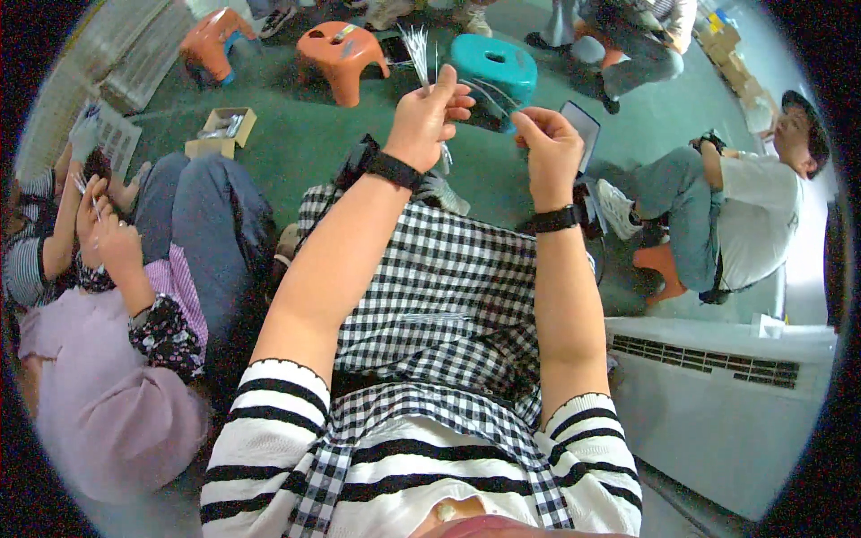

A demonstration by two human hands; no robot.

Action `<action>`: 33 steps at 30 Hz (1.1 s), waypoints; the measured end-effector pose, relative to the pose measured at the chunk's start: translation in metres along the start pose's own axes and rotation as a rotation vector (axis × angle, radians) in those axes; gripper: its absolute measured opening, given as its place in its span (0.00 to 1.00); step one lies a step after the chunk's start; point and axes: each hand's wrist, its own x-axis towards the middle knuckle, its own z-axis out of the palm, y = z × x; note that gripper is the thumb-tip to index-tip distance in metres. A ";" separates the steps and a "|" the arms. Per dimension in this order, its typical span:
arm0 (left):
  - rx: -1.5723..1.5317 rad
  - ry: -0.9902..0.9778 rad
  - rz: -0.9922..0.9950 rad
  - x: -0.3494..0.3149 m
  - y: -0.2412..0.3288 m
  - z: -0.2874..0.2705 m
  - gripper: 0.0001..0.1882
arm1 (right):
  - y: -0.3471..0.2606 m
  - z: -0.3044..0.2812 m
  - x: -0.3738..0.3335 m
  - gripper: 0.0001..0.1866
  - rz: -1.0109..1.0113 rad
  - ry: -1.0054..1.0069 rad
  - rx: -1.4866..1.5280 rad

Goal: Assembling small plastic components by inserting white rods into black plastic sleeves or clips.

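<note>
The person's two arms reach forward, away from the body. The left arm slants in toward the middle, and the right arm goes almost straight out. The left hand (426,121) is a loose fist, with its thumb (446,81) pointing up and away and its other fingers curled to the right. The right hand (552,152) is bent in toward the left one, with the thumb and pointing finger pinched close together. The two hands are near each other but do not touch.

The left fingers are wrapped around a bunch of thin white strips (416,49). The bunch is long and skinny. It points away from the person, leaning a little to the left at the top. The far ends spread out like a little broom past the left fingers, and the near ends poke out below them.

The right fingertips hold the end of a thin pale strand (491,93). It crosses the gap between the hands, sloping down from the left fingers to the right ones. It is too thin to tell if it is one piece or more.

Past the fingers is a blue-green stool (502,67). Below the fingers, a checked apron (430,260) covers the lap, and more thin strips (435,316) lie on it.
</note>
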 end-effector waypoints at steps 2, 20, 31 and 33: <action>0.014 -0.006 0.004 -0.001 -0.002 0.001 0.21 | -0.005 0.005 -0.004 0.06 -0.005 0.003 -0.023; -0.234 -0.136 0.054 0.004 -0.002 -0.003 0.04 | -0.001 0.001 -0.006 0.07 0.061 -0.468 0.069; -0.191 -0.210 0.052 0.001 0.005 0.001 0.09 | 0.001 0.002 -0.007 0.06 0.341 -0.604 0.478; -0.194 -0.228 0.042 0.001 0.004 0.000 0.09 | 0.004 0.002 -0.007 0.06 0.347 -0.610 0.475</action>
